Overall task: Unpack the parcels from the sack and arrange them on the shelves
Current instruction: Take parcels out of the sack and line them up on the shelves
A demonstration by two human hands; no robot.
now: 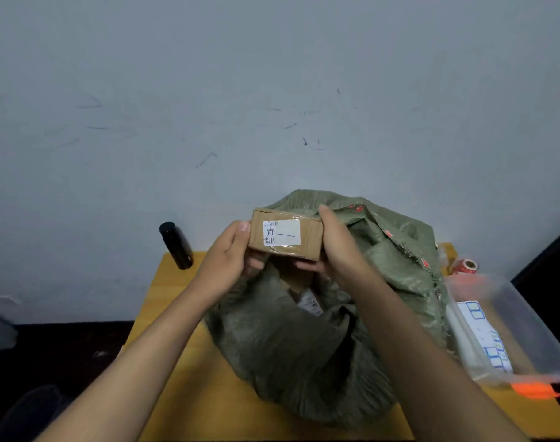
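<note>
On the yellow tabletop (176, 314) before the grey wall (272, 74) we see a green sack (304, 346), its mouth open with more parcels inside. Right of it sits a clear bin (527, 330); a black bottle (176, 245) stands at the left. Above the sack, our left hand (224, 263) and right hand (339, 247) grip a labelled box (285, 234) by its ends.

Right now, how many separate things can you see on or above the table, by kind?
Cardboard parcels: 2, one held, one inside the sack
Green sack: 1
Black bottle: 1
Clear plastic bin: 1
Red tape roll: 1
Total: 6
</note>
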